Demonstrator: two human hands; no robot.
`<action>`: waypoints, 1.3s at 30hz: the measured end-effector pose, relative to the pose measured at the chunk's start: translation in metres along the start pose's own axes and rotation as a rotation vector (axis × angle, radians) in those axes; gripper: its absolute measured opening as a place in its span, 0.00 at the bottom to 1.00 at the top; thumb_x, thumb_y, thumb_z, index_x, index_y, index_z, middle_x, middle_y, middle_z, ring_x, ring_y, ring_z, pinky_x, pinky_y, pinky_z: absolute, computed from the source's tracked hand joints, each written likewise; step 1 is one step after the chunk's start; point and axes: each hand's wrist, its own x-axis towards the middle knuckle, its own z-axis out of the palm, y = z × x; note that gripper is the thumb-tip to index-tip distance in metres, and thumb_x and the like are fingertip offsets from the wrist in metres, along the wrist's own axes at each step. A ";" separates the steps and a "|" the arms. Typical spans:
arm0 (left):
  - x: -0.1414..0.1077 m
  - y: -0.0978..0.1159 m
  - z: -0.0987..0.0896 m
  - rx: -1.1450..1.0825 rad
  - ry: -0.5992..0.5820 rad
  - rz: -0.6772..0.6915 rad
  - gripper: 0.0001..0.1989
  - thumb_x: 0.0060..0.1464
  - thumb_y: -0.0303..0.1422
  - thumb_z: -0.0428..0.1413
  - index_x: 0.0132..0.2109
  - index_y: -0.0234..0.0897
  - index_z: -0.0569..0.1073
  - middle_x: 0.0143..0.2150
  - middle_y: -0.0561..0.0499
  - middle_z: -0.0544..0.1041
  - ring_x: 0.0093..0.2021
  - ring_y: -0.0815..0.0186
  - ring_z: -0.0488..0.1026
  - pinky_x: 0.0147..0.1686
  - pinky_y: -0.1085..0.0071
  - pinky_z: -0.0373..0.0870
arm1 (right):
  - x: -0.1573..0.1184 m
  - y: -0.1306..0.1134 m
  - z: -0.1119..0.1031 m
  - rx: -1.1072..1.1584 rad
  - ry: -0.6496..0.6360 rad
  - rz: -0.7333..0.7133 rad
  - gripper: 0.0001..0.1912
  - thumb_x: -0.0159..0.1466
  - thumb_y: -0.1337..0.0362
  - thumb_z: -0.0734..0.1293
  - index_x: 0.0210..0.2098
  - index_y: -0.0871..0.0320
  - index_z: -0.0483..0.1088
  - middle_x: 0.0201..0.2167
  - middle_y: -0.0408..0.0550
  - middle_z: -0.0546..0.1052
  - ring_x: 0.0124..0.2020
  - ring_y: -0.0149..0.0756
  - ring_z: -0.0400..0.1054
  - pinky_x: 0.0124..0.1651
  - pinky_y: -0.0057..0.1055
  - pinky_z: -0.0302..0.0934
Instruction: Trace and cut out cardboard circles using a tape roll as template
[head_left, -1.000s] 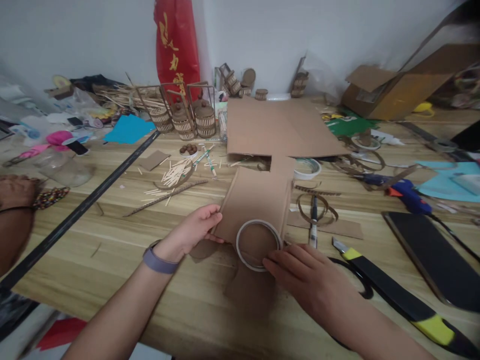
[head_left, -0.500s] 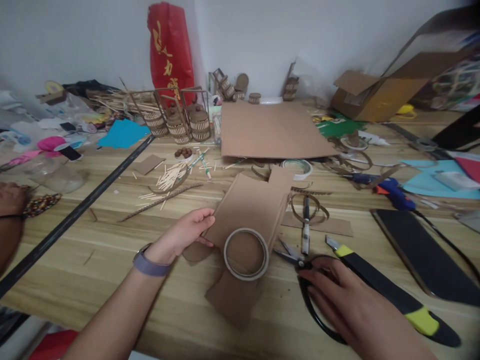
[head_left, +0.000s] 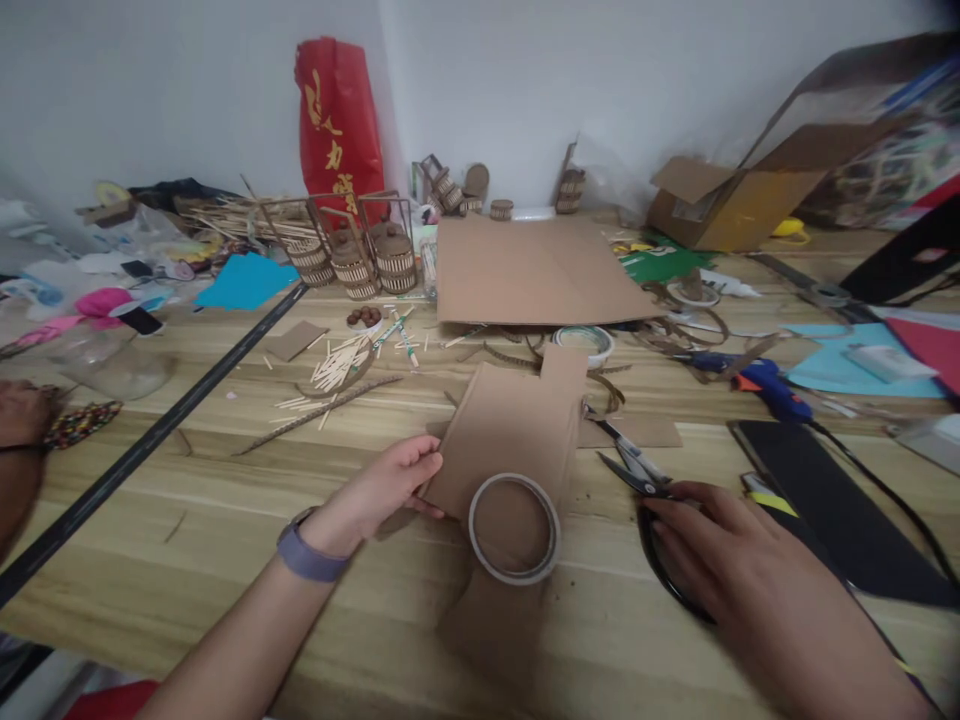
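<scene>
At centre, the cardboard [head_left: 504, 425], long axis running up-frame, is pinched by the nearer left hand [head_left: 396, 482]. Scissors [head_left: 651, 486] are held by the right hand [head_left: 731, 545], lower right.

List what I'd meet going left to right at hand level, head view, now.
Co-worker's hand → beads → left hand → held cardboard → scissors → right hand → dark slab.
</scene>
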 end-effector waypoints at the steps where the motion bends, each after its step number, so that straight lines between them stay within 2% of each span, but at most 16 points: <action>1: -0.001 -0.002 0.005 -0.013 0.001 0.004 0.18 0.47 0.42 0.70 0.40 0.37 0.75 0.37 0.53 0.71 0.36 0.66 0.68 0.31 0.69 0.80 | 0.002 -0.006 -0.004 0.017 0.030 -0.034 0.19 0.74 0.61 0.57 0.43 0.57 0.80 0.41 0.61 0.81 0.36 0.52 0.80 0.37 0.47 0.77; 5: -0.009 -0.014 0.026 -0.065 0.019 0.012 0.19 0.49 0.46 0.68 0.38 0.39 0.72 0.34 0.56 0.68 0.34 0.66 0.67 0.33 0.68 0.79 | 0.014 -0.038 -0.013 0.155 0.069 -0.172 0.18 0.76 0.59 0.56 0.47 0.54 0.77 0.42 0.56 0.83 0.40 0.48 0.80 0.39 0.44 0.76; 8: -0.016 -0.023 0.042 -0.103 0.009 -0.008 0.21 0.48 0.48 0.67 0.41 0.40 0.72 0.34 0.55 0.71 0.35 0.64 0.71 0.32 0.67 0.77 | 0.025 -0.053 -0.007 0.157 0.073 -0.241 0.17 0.77 0.61 0.57 0.49 0.59 0.76 0.42 0.57 0.84 0.39 0.47 0.79 0.39 0.42 0.75; 13: -0.032 -0.033 0.060 -0.234 0.027 -0.051 0.27 0.44 0.48 0.69 0.46 0.40 0.71 0.41 0.49 0.79 0.40 0.60 0.77 0.38 0.66 0.75 | 0.034 -0.049 0.009 0.106 -0.024 -0.339 0.13 0.71 0.72 0.61 0.41 0.59 0.78 0.34 0.52 0.82 0.35 0.51 0.76 0.35 0.45 0.71; 18: -0.042 -0.043 0.080 -0.387 0.018 -0.044 0.29 0.45 0.48 0.69 0.51 0.42 0.70 0.56 0.42 0.78 0.55 0.53 0.76 0.48 0.62 0.73 | 0.034 -0.043 0.006 0.188 -0.115 -0.344 0.07 0.69 0.70 0.67 0.42 0.56 0.78 0.36 0.49 0.82 0.38 0.50 0.76 0.39 0.43 0.69; 23: -0.046 -0.050 0.092 -0.449 0.009 -0.051 0.30 0.45 0.49 0.69 0.51 0.43 0.70 0.59 0.42 0.76 0.58 0.51 0.74 0.49 0.61 0.73 | 0.037 -0.041 -0.001 0.142 -0.049 -0.374 0.14 0.74 0.69 0.60 0.40 0.54 0.77 0.35 0.47 0.82 0.36 0.46 0.77 0.40 0.40 0.65; 27: -0.056 -0.045 0.086 -0.451 0.076 -0.040 0.31 0.45 0.49 0.69 0.52 0.42 0.69 0.56 0.42 0.78 0.56 0.52 0.76 0.47 0.62 0.75 | 0.037 -0.045 -0.008 0.122 0.016 -0.349 0.19 0.77 0.67 0.55 0.39 0.55 0.76 0.31 0.47 0.81 0.32 0.42 0.75 0.38 0.37 0.62; 29: -0.063 -0.042 0.082 -0.406 0.124 -0.051 0.30 0.48 0.49 0.67 0.53 0.41 0.68 0.54 0.42 0.79 0.52 0.54 0.78 0.46 0.63 0.75 | 0.034 -0.050 -0.008 0.135 0.013 -0.334 0.20 0.77 0.67 0.55 0.38 0.55 0.76 0.31 0.47 0.81 0.32 0.42 0.75 0.38 0.37 0.61; 33: -0.073 -0.044 0.080 -0.319 0.123 -0.135 0.31 0.50 0.48 0.66 0.55 0.39 0.67 0.46 0.45 0.81 0.42 0.58 0.82 0.42 0.64 0.77 | 0.029 -0.059 -0.002 0.183 0.012 -0.300 0.22 0.77 0.67 0.55 0.34 0.55 0.77 0.28 0.46 0.80 0.30 0.41 0.75 0.38 0.36 0.62; 35: -0.072 -0.046 0.084 -0.297 0.104 -0.180 0.27 0.52 0.46 0.66 0.53 0.38 0.67 0.41 0.49 0.80 0.40 0.60 0.82 0.40 0.65 0.78 | 0.029 -0.061 0.000 0.185 0.010 -0.297 0.23 0.77 0.67 0.54 0.33 0.55 0.77 0.26 0.46 0.79 0.28 0.40 0.75 0.36 0.36 0.62; 39: -0.064 -0.041 0.101 -0.279 0.019 -0.239 0.13 0.60 0.34 0.60 0.49 0.36 0.67 0.38 0.51 0.77 0.37 0.65 0.82 0.38 0.70 0.78 | 0.030 -0.054 0.001 0.139 0.024 -0.304 0.23 0.77 0.66 0.53 0.34 0.55 0.76 0.26 0.46 0.78 0.26 0.42 0.75 0.31 0.36 0.63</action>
